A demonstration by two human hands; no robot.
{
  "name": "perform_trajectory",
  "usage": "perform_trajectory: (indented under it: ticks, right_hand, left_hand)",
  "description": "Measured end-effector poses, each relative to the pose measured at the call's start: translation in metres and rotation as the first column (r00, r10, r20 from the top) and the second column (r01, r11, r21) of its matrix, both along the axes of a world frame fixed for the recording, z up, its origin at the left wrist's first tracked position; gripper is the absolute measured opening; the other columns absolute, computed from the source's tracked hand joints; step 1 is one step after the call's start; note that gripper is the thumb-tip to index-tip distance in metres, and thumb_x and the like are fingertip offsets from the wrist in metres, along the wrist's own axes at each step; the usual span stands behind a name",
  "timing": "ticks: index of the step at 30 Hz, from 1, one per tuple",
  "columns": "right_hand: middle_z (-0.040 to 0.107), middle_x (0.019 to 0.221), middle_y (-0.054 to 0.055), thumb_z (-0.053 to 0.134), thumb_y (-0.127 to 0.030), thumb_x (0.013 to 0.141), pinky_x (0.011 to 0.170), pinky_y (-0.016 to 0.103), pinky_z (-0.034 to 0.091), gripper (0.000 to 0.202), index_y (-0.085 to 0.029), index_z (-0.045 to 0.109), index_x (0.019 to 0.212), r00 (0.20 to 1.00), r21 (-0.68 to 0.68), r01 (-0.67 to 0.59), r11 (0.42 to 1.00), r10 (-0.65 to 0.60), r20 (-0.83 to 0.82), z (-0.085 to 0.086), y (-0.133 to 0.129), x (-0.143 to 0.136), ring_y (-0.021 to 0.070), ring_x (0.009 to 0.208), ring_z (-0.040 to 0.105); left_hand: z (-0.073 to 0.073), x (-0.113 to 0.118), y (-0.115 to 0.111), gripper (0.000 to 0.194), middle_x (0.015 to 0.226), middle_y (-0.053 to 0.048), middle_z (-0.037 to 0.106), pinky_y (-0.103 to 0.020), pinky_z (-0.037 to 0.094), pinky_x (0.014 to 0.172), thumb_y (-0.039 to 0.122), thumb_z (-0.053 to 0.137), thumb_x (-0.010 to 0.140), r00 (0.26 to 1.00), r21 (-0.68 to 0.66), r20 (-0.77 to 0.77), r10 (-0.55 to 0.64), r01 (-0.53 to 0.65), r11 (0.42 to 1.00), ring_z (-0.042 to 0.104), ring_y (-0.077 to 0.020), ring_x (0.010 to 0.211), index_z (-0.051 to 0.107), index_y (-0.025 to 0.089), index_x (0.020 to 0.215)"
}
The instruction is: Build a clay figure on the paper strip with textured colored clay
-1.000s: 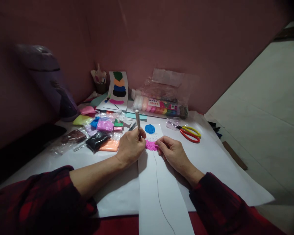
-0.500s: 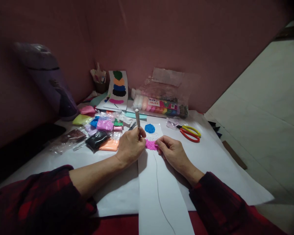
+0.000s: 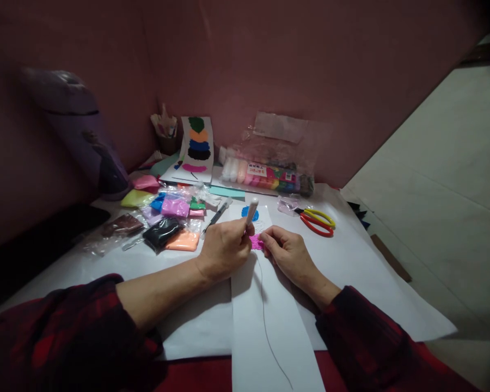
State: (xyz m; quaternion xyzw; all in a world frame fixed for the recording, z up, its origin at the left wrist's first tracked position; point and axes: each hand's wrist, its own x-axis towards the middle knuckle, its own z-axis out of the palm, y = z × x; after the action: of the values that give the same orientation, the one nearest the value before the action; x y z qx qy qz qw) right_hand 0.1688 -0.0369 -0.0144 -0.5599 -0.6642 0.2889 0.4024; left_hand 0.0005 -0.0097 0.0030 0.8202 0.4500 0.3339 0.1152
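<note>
My left hand (image 3: 224,247) is closed round a white pen-shaped tool (image 3: 252,211), its top tilted to the right; the tip is hidden behind the fingers. Under it lies a long white paper strip (image 3: 277,326) with a thin curved line drawn down it. Pink modelling clay (image 3: 256,242) is spread on the strip, partly covered by the left hand. The thumb and fingertips of my right hand (image 3: 289,253) are pinched together at the clay's right edge. Beyond it are a white textured patch (image 3: 259,225) and a round blue clay patch (image 3: 247,211), both partly hidden.
Left of the strip lie a pen (image 3: 217,218) and several clay packets (image 3: 175,207). Scissors (image 3: 317,222) with red and yellow handles rest at the right. Behind stand a painted sample card (image 3: 198,142), a bag of coloured clay (image 3: 265,173) and a purple bottle-shaped object (image 3: 81,130).
My left hand has shifted right across the pink clay, and the white tool now leans right instead of standing nearly upright. The pen beside it shows more. My right hand has stayed put.
</note>
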Motion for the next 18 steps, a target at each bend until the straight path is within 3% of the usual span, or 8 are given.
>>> perform_trajectory:
  ticks: [5,18]
  right_hand:
    - [0.054,0.055,-0.003,0.050,-0.031,0.090,0.048,0.023,0.036,0.025,-0.019,0.057,0.069,1.000,0.007,0.001,1.000,-0.001,0.017,0.0018,-0.0004,-0.0009,0.0105,0.048,0.045]
    - [0.053,0.055,-0.003,0.050,-0.031,0.090,0.051,0.024,0.037,0.026,-0.019,0.056,0.068,1.000,0.013,-0.003,1.000,0.003,0.021,0.0025,-0.0004,-0.0007,0.0109,0.050,0.046]
  left_hand:
    - [-0.0006,0.0011,-0.0003,0.016,0.066,-0.001,0.065,-0.025,0.037,0.057,0.010,0.049,0.072,0.996,-0.010,0.016,-0.084,0.084,0.996,0.058,-0.0148,0.059,0.062,0.019,0.076]
    - [-0.0024,0.0015,0.0008,0.016,0.066,-0.001,0.064,-0.025,0.038,0.058,0.011,0.048,0.073,0.994,-0.007,0.047,-0.099,0.100,0.995,0.056,-0.0143,0.058,0.061,0.019,0.076]
